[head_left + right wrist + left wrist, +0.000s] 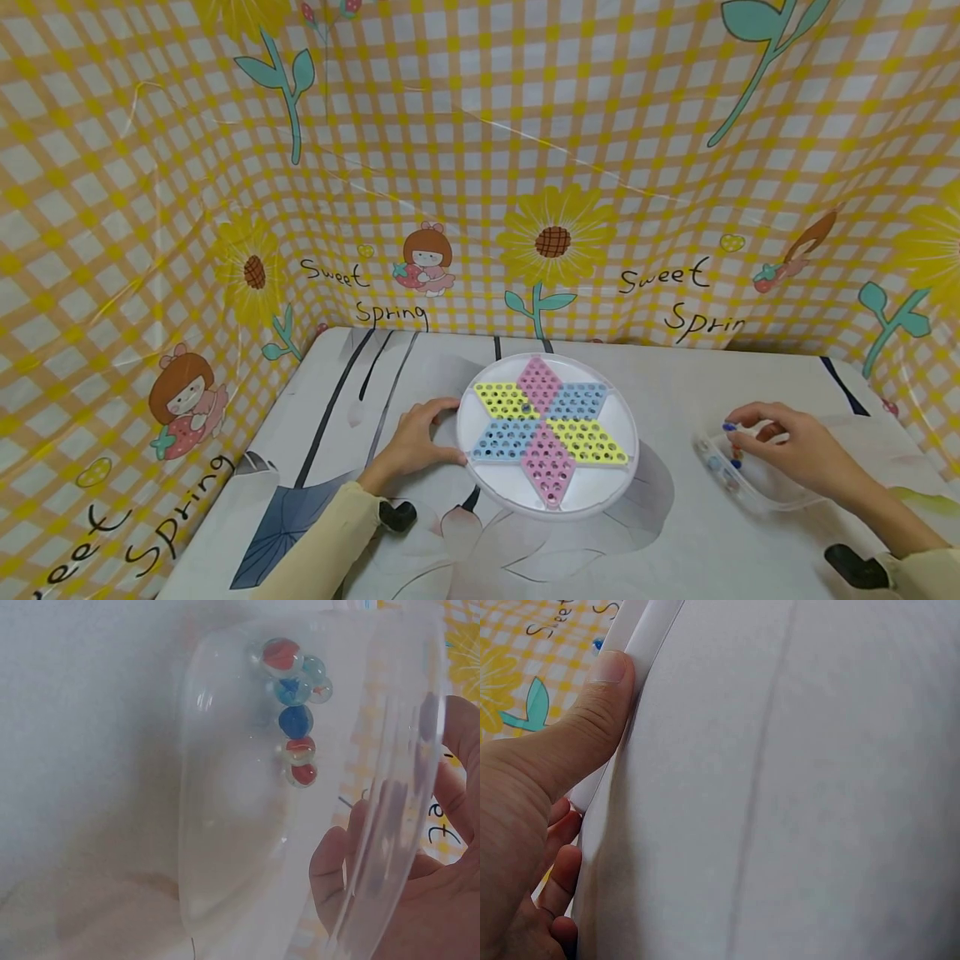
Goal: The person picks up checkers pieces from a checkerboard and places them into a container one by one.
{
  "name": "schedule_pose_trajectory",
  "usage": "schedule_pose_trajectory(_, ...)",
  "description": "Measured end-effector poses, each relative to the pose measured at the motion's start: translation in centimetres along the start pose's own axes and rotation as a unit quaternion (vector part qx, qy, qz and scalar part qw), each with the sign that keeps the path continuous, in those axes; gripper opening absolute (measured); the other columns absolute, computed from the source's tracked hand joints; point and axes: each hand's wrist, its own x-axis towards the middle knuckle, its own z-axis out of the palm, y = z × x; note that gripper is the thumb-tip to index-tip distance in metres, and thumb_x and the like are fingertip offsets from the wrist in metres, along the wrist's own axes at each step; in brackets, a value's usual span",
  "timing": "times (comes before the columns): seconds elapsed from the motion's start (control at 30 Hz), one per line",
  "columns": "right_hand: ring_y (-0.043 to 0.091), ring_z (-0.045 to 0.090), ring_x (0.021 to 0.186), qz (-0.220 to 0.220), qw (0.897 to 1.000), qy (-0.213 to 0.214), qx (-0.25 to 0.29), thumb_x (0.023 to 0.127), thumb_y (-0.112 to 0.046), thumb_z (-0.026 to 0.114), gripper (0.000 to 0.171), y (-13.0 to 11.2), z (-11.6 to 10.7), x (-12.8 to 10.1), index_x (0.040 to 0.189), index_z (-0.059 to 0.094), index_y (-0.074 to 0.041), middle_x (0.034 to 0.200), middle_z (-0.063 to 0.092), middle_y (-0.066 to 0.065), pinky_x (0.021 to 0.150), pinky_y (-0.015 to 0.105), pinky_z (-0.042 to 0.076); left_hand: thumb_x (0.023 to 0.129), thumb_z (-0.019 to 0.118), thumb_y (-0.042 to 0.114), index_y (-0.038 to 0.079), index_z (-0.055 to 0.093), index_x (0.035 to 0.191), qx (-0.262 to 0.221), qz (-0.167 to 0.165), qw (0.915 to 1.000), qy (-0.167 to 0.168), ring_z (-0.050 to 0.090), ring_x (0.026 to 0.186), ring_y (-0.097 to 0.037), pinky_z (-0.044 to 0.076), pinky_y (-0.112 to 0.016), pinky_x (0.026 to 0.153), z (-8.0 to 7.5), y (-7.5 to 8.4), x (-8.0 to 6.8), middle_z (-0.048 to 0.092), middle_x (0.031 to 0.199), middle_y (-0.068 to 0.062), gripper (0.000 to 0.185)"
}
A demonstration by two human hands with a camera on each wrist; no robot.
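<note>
A round white Chinese checkers board (468,421) with a pink, yellow and blue star of holes lies on the table. My left hand (415,440) holds its left rim, thumb and fingers spread along the edge; in the left wrist view the thumb (600,712) lies against the white rim. To the right, my right hand (787,446) reaches over a clear plastic container (776,504), pinching a blue marble (729,427) at thumb and index fingertips. Several glass marbles (295,721), red, blue and clear, lie inside the container in the right wrist view.
The table (420,358) wears a pale cover with printed flowers and dark lines. A yellow checked cloth (465,150) with sunflowers hangs behind and along the left side. Bare table cover lies between the board and the container.
</note>
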Motion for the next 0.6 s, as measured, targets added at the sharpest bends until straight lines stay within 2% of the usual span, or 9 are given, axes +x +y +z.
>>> schedule_pose_trajectory(0.43,-0.001,0.055,0.079,0.001,1.000,0.000,-0.003,0.092,-0.019,0.079,0.019,-0.28,0.08,-0.06,0.109,0.073,-0.012,0.111,0.069,0.010,0.062,0.024,0.049,0.067,0.097,0.037,0.020,0.058,0.144,0.001,0.003,1.0000,0.002,0.049,0.100,-0.017,0.030,-0.039,0.088,0.05,-0.05,-0.05,0.063,0.124,0.000,0.088)
schedule_pose_trajectory(0.6,-0.001,0.054,0.080,0.014,1.000,-0.010,-0.008,0.093,-0.022,0.078,0.031,-0.41,0.01,-0.02,0.120,0.069,-0.008,0.111,0.068,0.015,0.062,0.024,0.048,0.067,0.097,0.038,0.019,0.057,0.144,0.000,0.004,1.0000,0.001,0.049,0.100,-0.016,0.030,-0.039,0.087,0.01,-0.06,-0.06,0.063,0.123,0.000,0.089)
